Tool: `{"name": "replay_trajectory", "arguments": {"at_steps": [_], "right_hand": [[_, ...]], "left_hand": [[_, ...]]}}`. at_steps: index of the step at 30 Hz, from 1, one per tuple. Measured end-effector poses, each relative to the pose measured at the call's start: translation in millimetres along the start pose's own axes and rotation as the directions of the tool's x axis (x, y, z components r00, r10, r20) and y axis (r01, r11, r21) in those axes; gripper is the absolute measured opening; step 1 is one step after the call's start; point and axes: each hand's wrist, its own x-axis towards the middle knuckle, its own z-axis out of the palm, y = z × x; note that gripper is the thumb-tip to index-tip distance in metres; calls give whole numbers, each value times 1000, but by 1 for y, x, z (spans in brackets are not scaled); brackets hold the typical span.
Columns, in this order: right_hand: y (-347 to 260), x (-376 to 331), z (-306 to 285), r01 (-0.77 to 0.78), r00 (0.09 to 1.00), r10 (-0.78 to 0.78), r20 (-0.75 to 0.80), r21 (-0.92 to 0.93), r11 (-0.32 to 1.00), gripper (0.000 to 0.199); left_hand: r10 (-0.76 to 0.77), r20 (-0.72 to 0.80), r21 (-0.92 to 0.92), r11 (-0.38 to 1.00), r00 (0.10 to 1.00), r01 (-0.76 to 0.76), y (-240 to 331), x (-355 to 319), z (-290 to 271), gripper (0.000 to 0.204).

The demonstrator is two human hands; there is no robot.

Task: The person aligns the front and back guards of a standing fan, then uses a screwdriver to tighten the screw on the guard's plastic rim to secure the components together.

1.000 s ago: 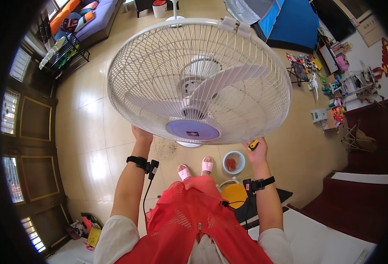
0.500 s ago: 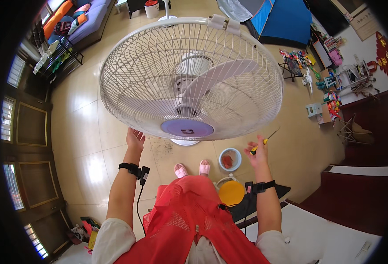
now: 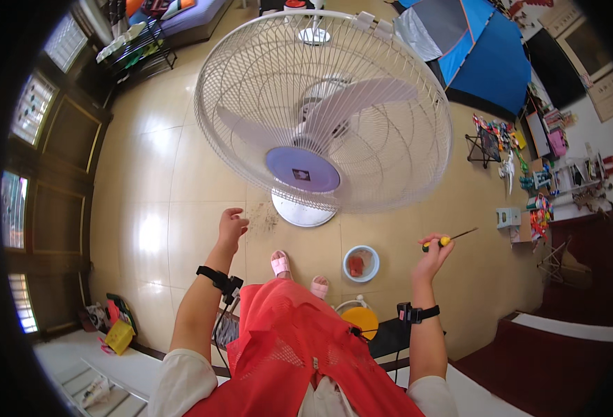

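Both hands have dropped away from the fan (image 3: 324,111) since the earlier frames, when the left hand (image 3: 232,226) was up at the lower rim of the grille and the right hand (image 3: 433,256) worked close under it. Now the left hand hangs free below the fan's lower left edge, fingers loosely curled and holding nothing. The right hand is closed around the yellow and black handle of a screwdriver (image 3: 449,240), out to the lower right of the grille and well apart from it. Its long axis runs from the fist up and to the right, so the tip points away from the fan instead of toward it. The fan stands tilted up toward the camera, its purple hub cap (image 3: 302,169) facing the person and its round base (image 3: 303,210) on the tiled floor just ahead of the feet. Of the 2 hands, the left is the nearer to the grille rim. A small blue-rimmed bowl (image 3: 361,264) sits on the floor between the feet and the right hand.
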Motion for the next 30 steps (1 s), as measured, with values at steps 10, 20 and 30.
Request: {"name": "replay_trajectory", "arguments": {"at_steps": [10,20,30], "right_hand": [[-49,-70,47,239,400,234,886,-347,907,30],[-42,-130,74,145,250,489,836,-532,834,39],[83,-87,-115,-291,629,693,352,-720,630,37]], "left_hand": [[28,872,202,890,489,-410,-6,-137,53,65],[39,887,-6,997,460,-72,-30,-161,71,55],[-291,807,432,884,514,-177,-103,-115,77,37]]}}
